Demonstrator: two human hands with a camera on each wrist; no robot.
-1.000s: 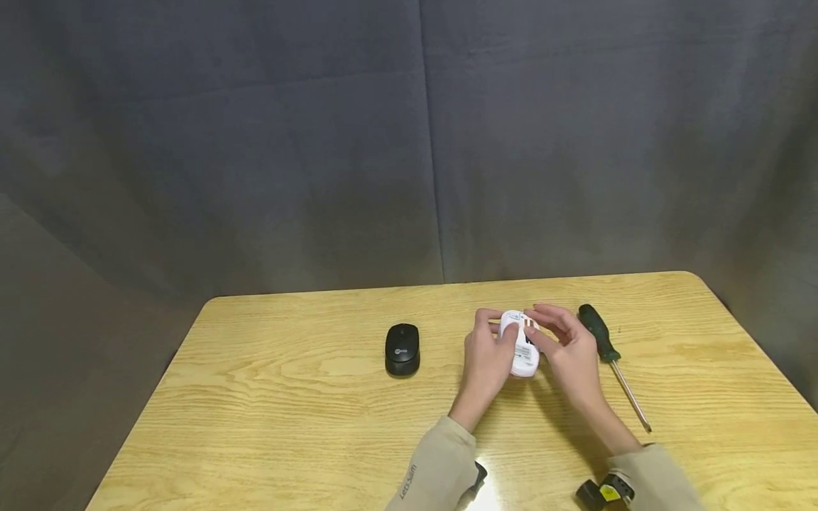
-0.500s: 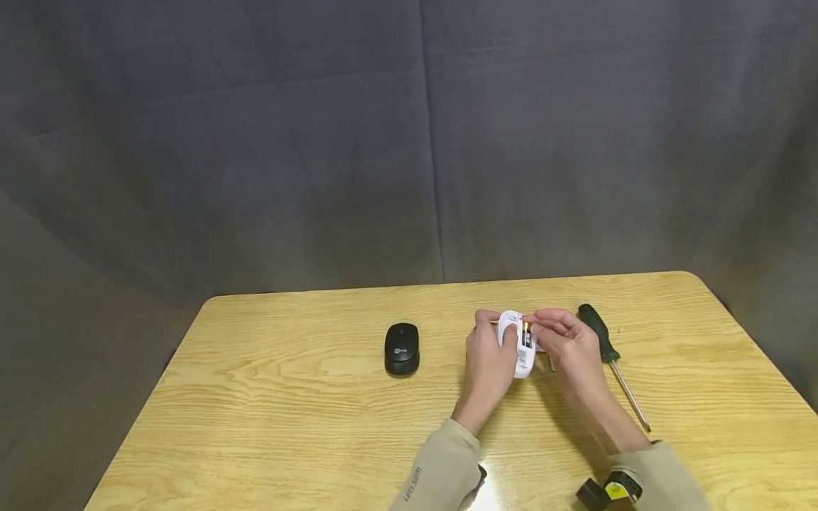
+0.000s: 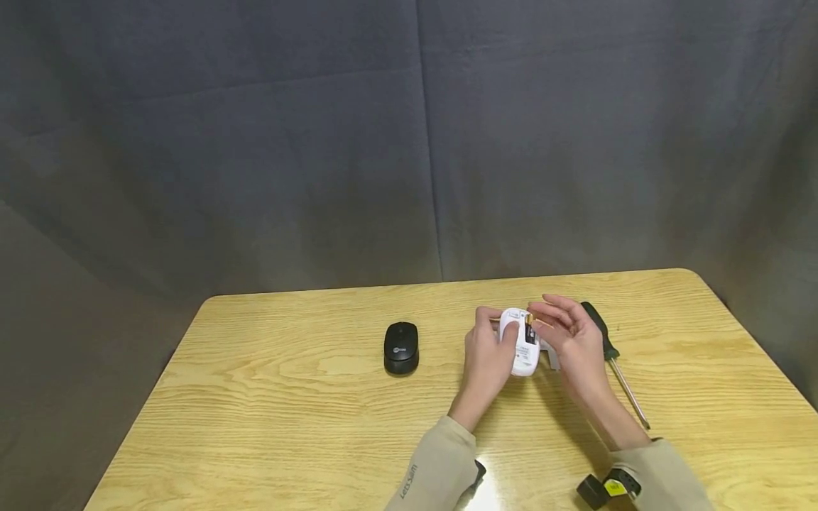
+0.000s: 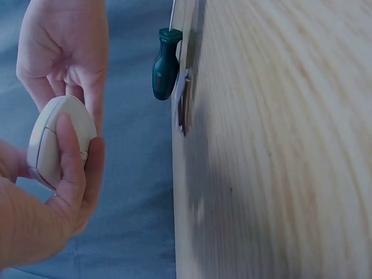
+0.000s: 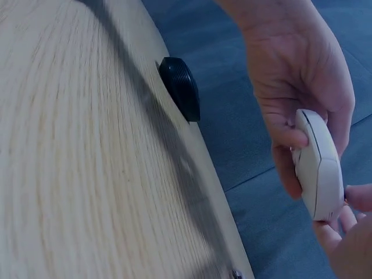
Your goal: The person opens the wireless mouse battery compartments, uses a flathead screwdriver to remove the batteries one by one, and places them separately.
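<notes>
The left hand [image 3: 487, 355] grips a white computer mouse [image 3: 520, 342] held belly-up above the middle of the wooden table [image 3: 268, 397], its battery [image 3: 528, 328] showing. The right hand [image 3: 571, 339], fingers loosely curled, touches the mouse's right side. A black mouse [image 3: 401, 347] lies left; a green-handled screwdriver [image 3: 607, 355] lies right

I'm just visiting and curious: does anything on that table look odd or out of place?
Yes: the white mouse in the left hand is belly-up, its battery bay open with a battery showing under the right hand. A small grey piece, perhaps its cover, lies on the table.
</notes>
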